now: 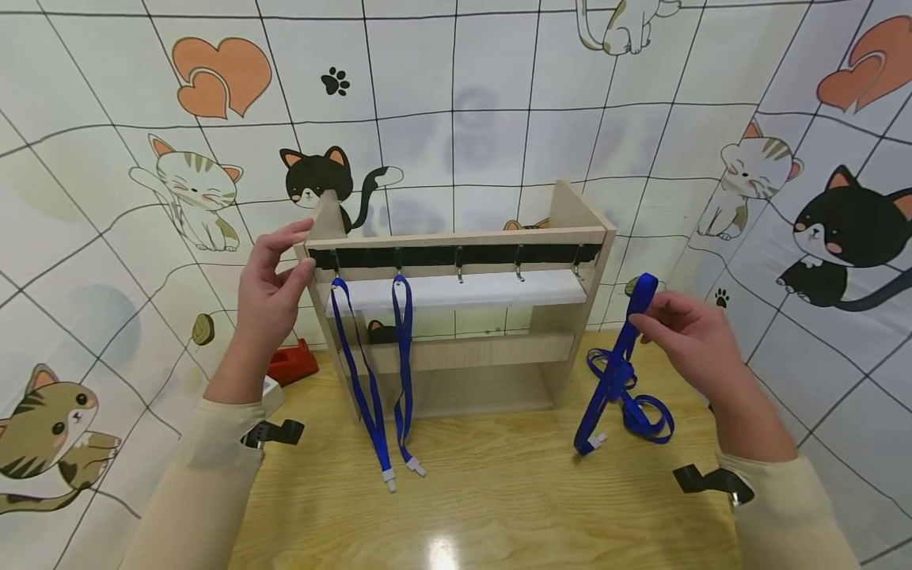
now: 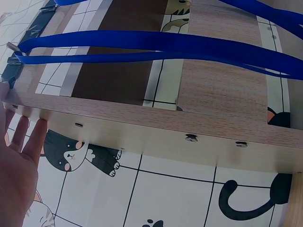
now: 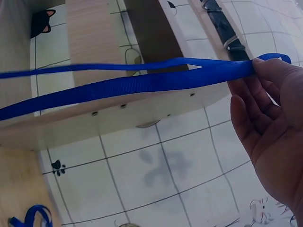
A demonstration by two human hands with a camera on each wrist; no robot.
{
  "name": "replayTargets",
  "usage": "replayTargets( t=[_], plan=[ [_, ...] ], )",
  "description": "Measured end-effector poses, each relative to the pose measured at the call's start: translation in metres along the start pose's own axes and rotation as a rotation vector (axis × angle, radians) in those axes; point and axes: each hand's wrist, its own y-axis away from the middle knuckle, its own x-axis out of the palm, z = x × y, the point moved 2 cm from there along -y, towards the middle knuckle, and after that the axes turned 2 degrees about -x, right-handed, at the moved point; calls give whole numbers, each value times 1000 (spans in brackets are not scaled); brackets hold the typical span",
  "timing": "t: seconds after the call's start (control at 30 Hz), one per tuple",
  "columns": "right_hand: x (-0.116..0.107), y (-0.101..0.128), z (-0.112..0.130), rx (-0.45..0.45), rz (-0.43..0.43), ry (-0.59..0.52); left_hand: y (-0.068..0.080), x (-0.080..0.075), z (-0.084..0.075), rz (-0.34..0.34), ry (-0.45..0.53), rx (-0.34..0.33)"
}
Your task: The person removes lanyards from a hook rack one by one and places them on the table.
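We pinch a flat blue fabric lanyard [image 1: 614, 376] between the thumb and fingers of our right hand [image 1: 687, 332] — its looped top juts just above the fingertips, and the doubled strap hangs below them to a white plastic clip [image 1: 597, 441]. Our left hand [image 1: 274, 277] has fingers spread, tips resting on the upper left side of the pale wood-grain rack [image 1: 470, 355]. In the head view a gap separates the held lanyard from the rack's right edge; the glossy yellow wood table [image 1: 492, 499] stretches before the rack. Along its black strip [image 1: 492, 255] we count five metal hooks [image 1: 459, 265]; two hanging blue lanyards [image 1: 404, 317] occupy the two leftmost — and coiled blue straps [image 1: 632, 417], too tangled to count, lie at right.
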Motion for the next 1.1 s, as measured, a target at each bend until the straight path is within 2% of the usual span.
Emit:
replayTargets(
  t=[0.3, 0.43, 0.57, 0.73, 0.9, 1.1],
  plan=[
    [-7, 22, -39, 116, 67, 115, -1, 0, 0, -7, 14, 2],
    [-11, 31, -57, 187, 96, 132, 0, 0, 0, -6, 18, -2],
    [-11, 37, -75, 209, 130, 141, 0, 1, 0, -6, 22, -4],
    [-2, 41, -95, 202, 169, 146, 0, 1, -1, -11, 37, -4],
    [11, 49, -110, 242, 229, 136, 1, 2, -1, -4, 32, -8],
    [34, 57, -121, 282, 277, 19, 0, 1, -1, -8, 20, -10]
  ],
)
